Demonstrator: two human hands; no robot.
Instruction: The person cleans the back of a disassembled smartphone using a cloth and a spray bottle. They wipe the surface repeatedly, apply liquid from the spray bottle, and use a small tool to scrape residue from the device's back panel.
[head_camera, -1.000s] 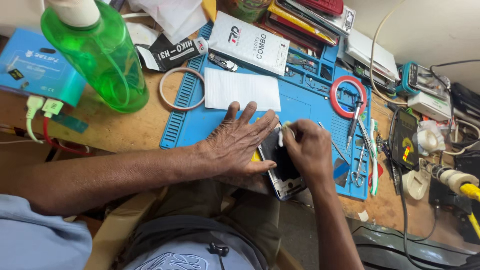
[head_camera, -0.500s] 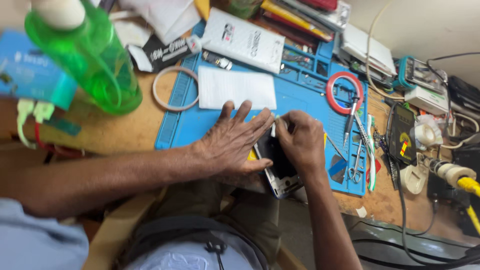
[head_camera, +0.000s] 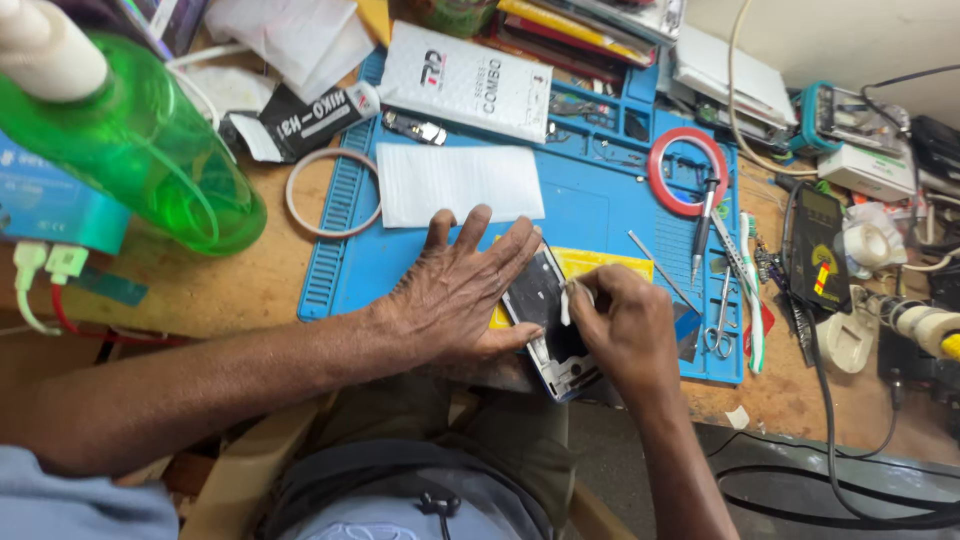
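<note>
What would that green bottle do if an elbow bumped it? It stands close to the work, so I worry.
The green bottle looks tall with a pump top, so it may tip rather than slide. It seems well filled, probably heavy. Lying down, its rounded body could roll across the wooden bench.

A worn wooden counter (head_camera: 230, 290) fills the view, evenly lit. A pale wall (head_camera: 850, 35) rises behind its far right corner. Below the near edge, dark grey floor (head_camera: 800, 470) shows.
</note>
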